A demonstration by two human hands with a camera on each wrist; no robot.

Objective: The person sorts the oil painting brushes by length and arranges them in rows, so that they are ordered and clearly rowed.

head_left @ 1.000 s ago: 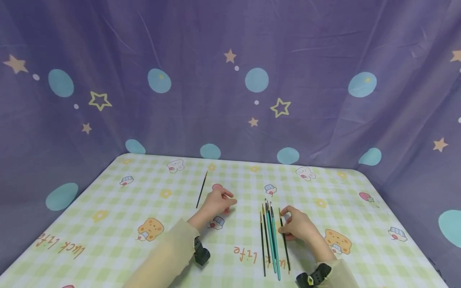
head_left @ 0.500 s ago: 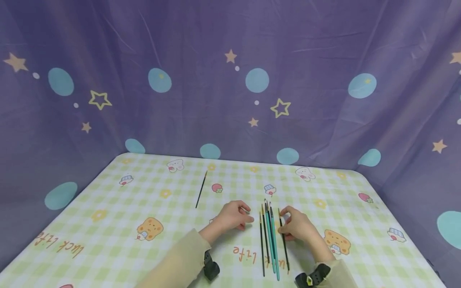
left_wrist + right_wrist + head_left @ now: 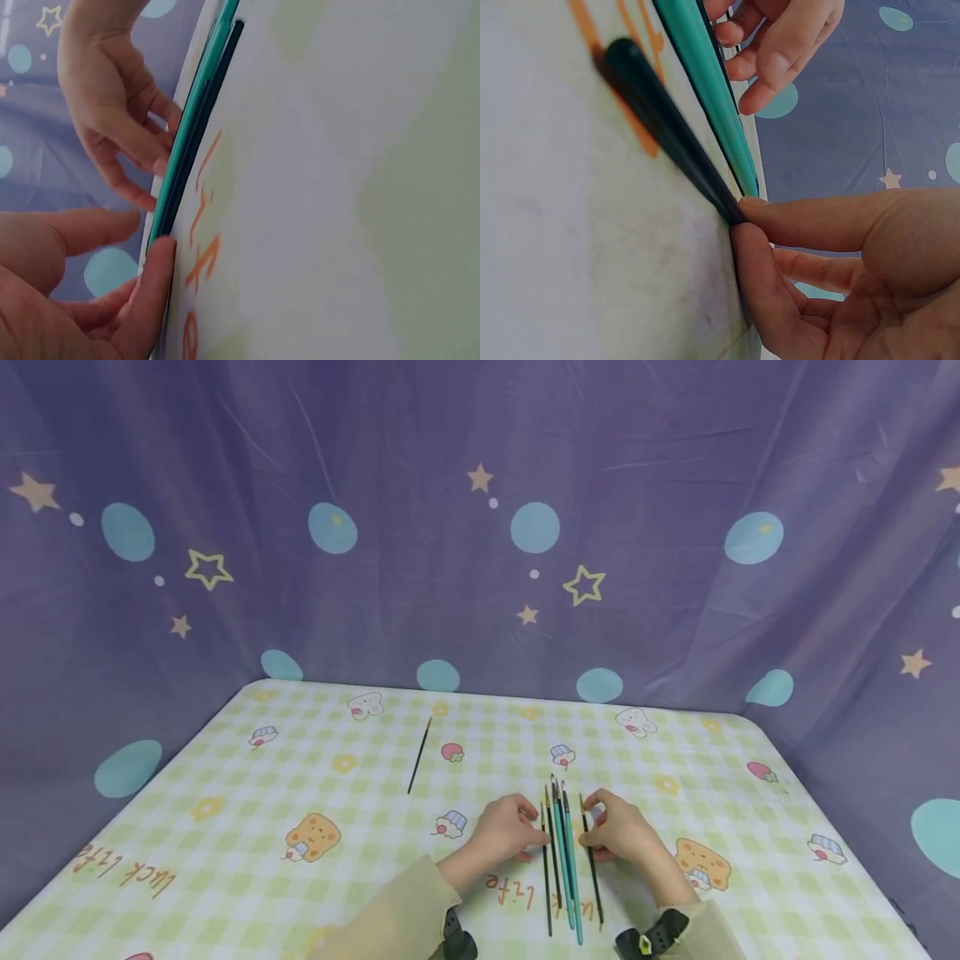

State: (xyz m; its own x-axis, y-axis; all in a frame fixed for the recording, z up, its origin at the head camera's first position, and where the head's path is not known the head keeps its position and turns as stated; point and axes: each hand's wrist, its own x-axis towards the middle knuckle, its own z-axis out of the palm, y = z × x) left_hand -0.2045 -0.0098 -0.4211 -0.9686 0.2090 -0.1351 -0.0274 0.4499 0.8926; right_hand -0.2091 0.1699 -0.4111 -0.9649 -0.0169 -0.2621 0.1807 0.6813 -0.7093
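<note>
Several paintbrushes lie side by side on the table, bristles pointing away from me. Among them are teal-handled paintbrushes (image 3: 573, 881) in the middle and a black paintbrush (image 3: 547, 885) on the left edge. My right hand (image 3: 621, 831) pinches another black paintbrush (image 3: 596, 885), set slightly apart at the right, between thumb and finger near its bristle end. From the left, my left hand (image 3: 502, 832) reaches the group, its thumb tip right at the leftmost brushes. In the left wrist view, the left thumb (image 3: 156, 292) overlaps the handles, with the index finger spread away from it.
A lone black paintbrush (image 3: 420, 756) lies farther back, left of centre. A green-and-white checked tablecloth (image 3: 247, 793) with cartoon prints covers the table. Behind the table's far edge hangs a purple curtain (image 3: 420, 577).
My left hand has moved right and toward me, from near the lone paintbrush to the left side of the group. My right hand and the paintbrushes have stayed in place.
</note>
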